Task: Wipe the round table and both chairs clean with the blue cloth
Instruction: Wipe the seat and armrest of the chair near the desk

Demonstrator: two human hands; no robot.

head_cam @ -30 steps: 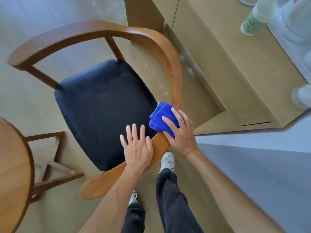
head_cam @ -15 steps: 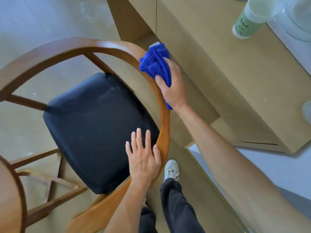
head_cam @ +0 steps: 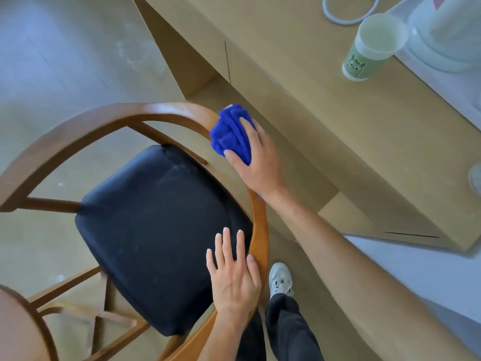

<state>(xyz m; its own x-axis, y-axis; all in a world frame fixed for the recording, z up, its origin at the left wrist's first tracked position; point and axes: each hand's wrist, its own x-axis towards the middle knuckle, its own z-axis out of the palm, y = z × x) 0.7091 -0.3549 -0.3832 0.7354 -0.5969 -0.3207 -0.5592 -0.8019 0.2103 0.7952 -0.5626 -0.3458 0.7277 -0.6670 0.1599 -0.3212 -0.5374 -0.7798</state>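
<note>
A wooden chair with a curved backrest rail (head_cam: 86, 126) and a black seat cushion (head_cam: 156, 230) stands below me. My right hand (head_cam: 256, 162) grips the bunched blue cloth (head_cam: 231, 136) and presses it on the rail's right side. My left hand (head_cam: 234, 280) lies flat with straight fingers on the near part of the rail, fingertips over the cushion. The round wooden table (head_cam: 18, 327) shows only as an edge at the bottom left.
A light wooden cabinet (head_cam: 312, 100) stands close to the chair's right side. On it are a green paper cup (head_cam: 372, 45), a white kettle (head_cam: 447, 32) and a white cord. My legs and a white shoe (head_cam: 279, 280) are beside the chair.
My right hand swept the blue cloth along the chair rail from near my left hand up toward the back curve, then came back a little. The left hand stayed on the rail.
</note>
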